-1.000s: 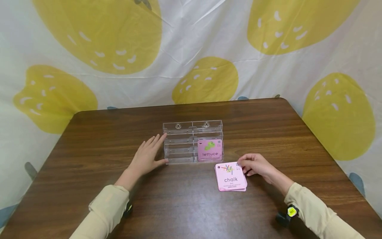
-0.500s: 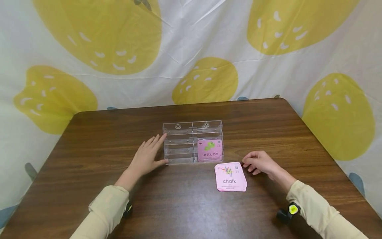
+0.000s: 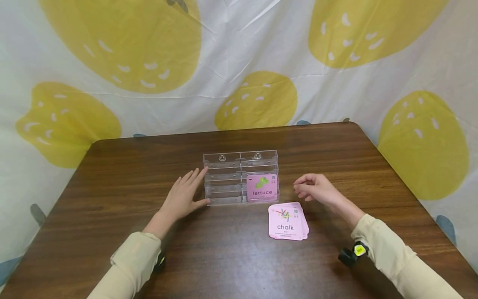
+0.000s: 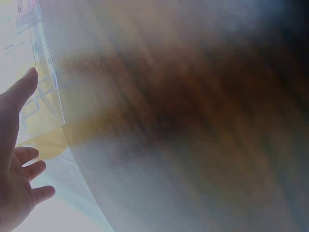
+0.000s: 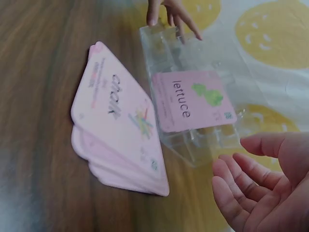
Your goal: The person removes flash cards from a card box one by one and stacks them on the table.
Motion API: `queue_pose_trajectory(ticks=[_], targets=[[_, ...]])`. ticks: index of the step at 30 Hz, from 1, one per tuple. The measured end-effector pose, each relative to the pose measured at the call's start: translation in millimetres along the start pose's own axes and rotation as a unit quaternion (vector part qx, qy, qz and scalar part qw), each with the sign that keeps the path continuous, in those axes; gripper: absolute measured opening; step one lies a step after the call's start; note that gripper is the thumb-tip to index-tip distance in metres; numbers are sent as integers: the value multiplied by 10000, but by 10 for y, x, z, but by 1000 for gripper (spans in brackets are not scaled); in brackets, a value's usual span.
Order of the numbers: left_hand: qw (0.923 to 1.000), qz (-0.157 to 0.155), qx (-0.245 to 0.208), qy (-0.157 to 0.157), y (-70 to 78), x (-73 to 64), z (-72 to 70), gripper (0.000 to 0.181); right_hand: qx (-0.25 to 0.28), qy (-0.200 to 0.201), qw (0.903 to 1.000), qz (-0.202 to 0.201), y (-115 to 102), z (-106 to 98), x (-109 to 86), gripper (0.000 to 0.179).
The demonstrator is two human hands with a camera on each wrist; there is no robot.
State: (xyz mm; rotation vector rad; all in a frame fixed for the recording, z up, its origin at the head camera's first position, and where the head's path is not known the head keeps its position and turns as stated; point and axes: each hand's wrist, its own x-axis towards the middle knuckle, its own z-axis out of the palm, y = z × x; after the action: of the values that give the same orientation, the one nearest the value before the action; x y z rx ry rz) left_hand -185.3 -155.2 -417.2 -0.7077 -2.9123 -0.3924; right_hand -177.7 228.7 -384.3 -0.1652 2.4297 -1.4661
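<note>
A clear acrylic rack [image 3: 224, 182] with tiered compartments stands on the table. My left hand [image 3: 183, 194] is at its left side, fingers extended, fingertips and thumb right at the edge. In the rack's lower right compartment sits a pink card [image 3: 262, 188] reading "lettuce". A loose stack of pink cards [image 3: 286, 221], the top one reading "chalk", lies in front and to the right. Above the table, just right of the rack and behind the stack, hovers my right hand [image 3: 319, 191]. Its fingers are loosely bent, and the right wrist view shows nothing between thumb and fingers [image 5: 236, 181].
The brown wooden table [image 3: 149, 158] has a rounded back edge. Behind it hangs a white curtain [image 3: 257, 37] printed with big yellow fruit. A dark strap with a bright yellow-faced device [image 3: 359, 250] sits on the right wrist.
My right hand has let go of the top card's corner, drawn back right, then moved up and left towards the rack. The chalk card has shifted slightly left. The left hand stays put.
</note>
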Motion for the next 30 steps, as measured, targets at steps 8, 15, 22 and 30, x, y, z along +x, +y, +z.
queue_pose_trajectory(ticks=[8,15,22,30], targets=[[10000,13,21,20,-12,12,10,94,121,-26,9994,-308,-136,42,83,34],[10000,18,7,38,-3,6,1,94,116,-9,9993,-361,-215,69,151,34],[9999,41,13,101,18,-2,-14,94,16,90,9991,-419,-235,106,232,35],[9999,33,19,98,19,-6,-9,94,194,146,9985,-486,-244,153,284,35]])
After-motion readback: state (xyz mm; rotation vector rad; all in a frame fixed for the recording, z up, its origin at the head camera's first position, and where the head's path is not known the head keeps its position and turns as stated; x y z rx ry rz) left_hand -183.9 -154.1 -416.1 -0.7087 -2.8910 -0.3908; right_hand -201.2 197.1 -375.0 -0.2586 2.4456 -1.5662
